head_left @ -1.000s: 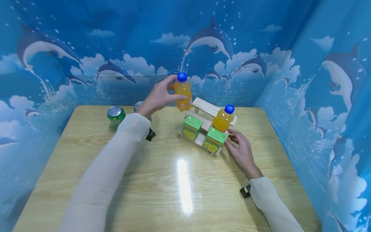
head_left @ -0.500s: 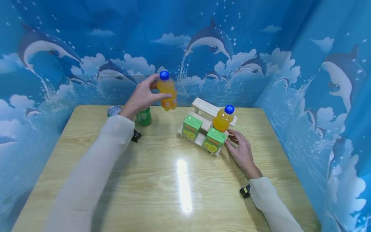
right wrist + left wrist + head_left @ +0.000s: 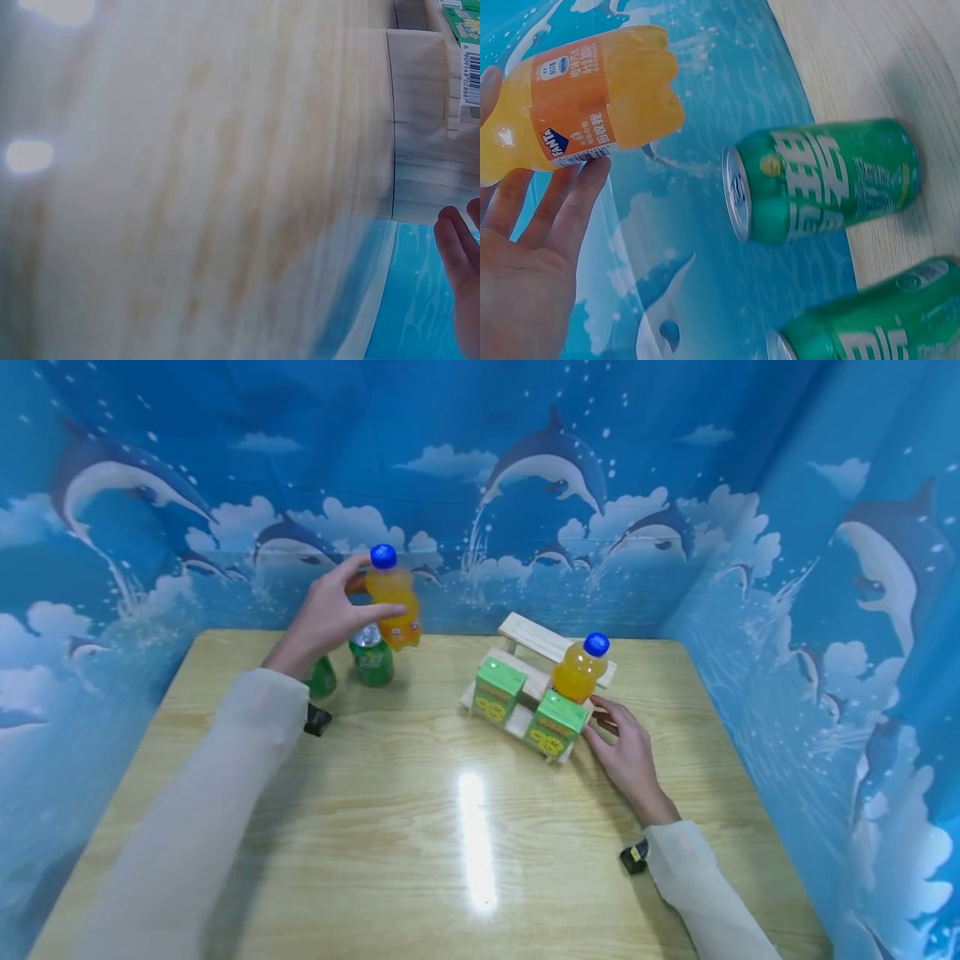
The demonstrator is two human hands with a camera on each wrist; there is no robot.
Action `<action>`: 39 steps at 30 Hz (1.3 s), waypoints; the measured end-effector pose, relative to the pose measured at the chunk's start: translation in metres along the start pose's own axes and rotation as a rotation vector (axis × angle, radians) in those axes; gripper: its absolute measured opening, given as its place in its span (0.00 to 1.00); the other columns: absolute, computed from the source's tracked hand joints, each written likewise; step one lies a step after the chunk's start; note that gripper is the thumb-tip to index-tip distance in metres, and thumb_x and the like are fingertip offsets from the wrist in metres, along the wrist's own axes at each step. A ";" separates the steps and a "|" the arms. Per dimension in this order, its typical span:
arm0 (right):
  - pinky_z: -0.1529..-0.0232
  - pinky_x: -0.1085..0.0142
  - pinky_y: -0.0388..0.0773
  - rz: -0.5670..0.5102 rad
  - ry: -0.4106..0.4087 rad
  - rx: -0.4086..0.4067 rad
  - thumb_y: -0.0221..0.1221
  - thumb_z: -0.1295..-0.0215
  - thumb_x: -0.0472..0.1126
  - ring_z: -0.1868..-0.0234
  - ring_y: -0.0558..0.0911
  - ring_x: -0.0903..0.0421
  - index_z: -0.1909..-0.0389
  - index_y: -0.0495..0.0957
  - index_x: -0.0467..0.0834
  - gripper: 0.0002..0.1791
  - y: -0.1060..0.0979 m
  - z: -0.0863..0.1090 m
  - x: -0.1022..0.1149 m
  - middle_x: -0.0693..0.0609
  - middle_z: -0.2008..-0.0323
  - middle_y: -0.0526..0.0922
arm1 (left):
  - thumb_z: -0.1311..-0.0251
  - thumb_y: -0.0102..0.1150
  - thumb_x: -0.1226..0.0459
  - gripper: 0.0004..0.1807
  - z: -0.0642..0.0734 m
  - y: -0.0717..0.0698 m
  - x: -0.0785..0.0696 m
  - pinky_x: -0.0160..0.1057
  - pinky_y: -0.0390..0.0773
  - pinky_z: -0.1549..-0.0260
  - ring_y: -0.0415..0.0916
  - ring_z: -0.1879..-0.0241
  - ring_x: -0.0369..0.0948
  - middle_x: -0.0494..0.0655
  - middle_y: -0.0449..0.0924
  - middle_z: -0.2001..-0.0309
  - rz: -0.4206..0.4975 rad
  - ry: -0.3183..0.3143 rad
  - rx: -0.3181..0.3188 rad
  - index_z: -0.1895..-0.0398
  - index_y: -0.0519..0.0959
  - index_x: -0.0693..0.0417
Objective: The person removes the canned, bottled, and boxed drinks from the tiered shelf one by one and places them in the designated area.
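My left hand (image 3: pixel 322 614) grips a small orange soda bottle (image 3: pixel 390 593) with a blue cap, held in the air at the back left. Its Fanta label shows in the left wrist view, fingers and thumb around the bottle (image 3: pixel 592 97). Below it stand two green soda cans, one (image 3: pixel 372 662) beneath the bottle and the other (image 3: pixel 322 678) partly hidden by my wrist. My right hand (image 3: pixel 626 756) is at the right end of a small wooden stepped rack (image 3: pixel 536 639), fingertips against or very near its side. Another orange bottle (image 3: pixel 579 670) stands upright on the rack.
Two green juice boxes, one on the left (image 3: pixel 498 691) and one on the right (image 3: pixel 555 722), stand on the rack's lower front step. The wooden table (image 3: pixel 375 827) reaches back to a blue dolphin-print curtain (image 3: pixel 450 468), which also runs along both sides.
My left hand has carried the orange soda bottle leftward, away from above the rack to over the cans. More of the nearer can shows now. The right hand and rack have stayed put.
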State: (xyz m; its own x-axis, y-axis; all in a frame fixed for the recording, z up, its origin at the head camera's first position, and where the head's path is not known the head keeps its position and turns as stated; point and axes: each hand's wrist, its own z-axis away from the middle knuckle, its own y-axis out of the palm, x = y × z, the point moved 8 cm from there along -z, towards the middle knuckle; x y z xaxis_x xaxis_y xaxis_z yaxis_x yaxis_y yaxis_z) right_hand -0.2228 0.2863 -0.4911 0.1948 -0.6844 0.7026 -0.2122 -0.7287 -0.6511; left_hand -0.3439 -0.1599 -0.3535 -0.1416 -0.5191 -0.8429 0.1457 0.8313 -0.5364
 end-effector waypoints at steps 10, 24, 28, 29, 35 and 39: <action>0.35 0.43 0.85 0.000 0.020 0.008 0.70 0.26 0.38 0.37 0.86 0.35 0.27 0.76 0.39 0.29 -0.001 0.000 0.000 0.36 0.33 0.82 | 0.34 0.74 0.40 0.49 0.021 -0.029 0.019 0.71 0.70 0.25 0.69 0.22 0.56 0.54 0.73 0.21 -0.003 -0.016 -0.049 0.14 0.62 0.36; 0.36 0.44 0.86 0.002 0.005 0.009 0.70 0.25 0.38 0.36 0.85 0.36 0.27 0.76 0.39 0.29 0.000 0.000 -0.001 0.37 0.33 0.82 | 0.35 0.70 0.35 0.52 0.050 -0.056 0.055 0.74 0.69 0.27 0.63 0.18 0.59 0.56 0.68 0.19 -0.055 -0.112 -0.063 0.13 0.60 0.38; 0.36 0.44 0.86 -0.001 0.011 0.010 0.70 0.26 0.38 0.36 0.86 0.36 0.27 0.76 0.40 0.29 0.000 0.000 0.000 0.37 0.32 0.81 | 0.36 0.69 0.32 0.53 0.058 -0.062 0.065 0.75 0.68 0.28 0.63 0.18 0.60 0.56 0.67 0.18 -0.059 -0.151 -0.071 0.13 0.58 0.36; 0.36 0.44 0.86 -0.001 0.013 0.009 0.70 0.26 0.38 0.37 0.86 0.36 0.27 0.76 0.40 0.29 0.000 0.000 0.000 0.37 0.32 0.81 | 0.36 0.69 0.32 0.54 0.059 -0.063 0.067 0.76 0.68 0.27 0.62 0.18 0.60 0.56 0.67 0.18 -0.059 -0.163 -0.072 0.13 0.58 0.35; 0.36 0.45 0.86 -0.002 0.019 0.009 0.70 0.26 0.38 0.37 0.86 0.36 0.27 0.76 0.40 0.30 -0.001 0.000 -0.001 0.37 0.32 0.81 | 0.36 0.67 0.31 0.57 0.070 -0.070 0.079 0.78 0.65 0.27 0.60 0.18 0.64 0.58 0.63 0.16 -0.058 -0.212 -0.072 0.10 0.53 0.34; 0.36 0.44 0.86 -0.005 0.017 0.010 0.70 0.26 0.38 0.37 0.86 0.36 0.27 0.76 0.40 0.30 0.000 0.000 -0.001 0.37 0.32 0.82 | 0.36 0.66 0.29 0.59 0.079 -0.074 0.086 0.79 0.64 0.28 0.60 0.19 0.65 0.61 0.62 0.16 -0.079 -0.238 -0.066 0.09 0.50 0.35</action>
State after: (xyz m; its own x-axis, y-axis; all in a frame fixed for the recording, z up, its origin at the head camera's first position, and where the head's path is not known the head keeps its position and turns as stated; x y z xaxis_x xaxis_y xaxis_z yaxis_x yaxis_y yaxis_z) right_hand -0.2227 0.2864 -0.4919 0.1798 -0.6800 0.7108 -0.2014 -0.7327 -0.6501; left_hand -0.2897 -0.2818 -0.3891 0.0857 -0.6084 -0.7890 0.0775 0.7936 -0.6035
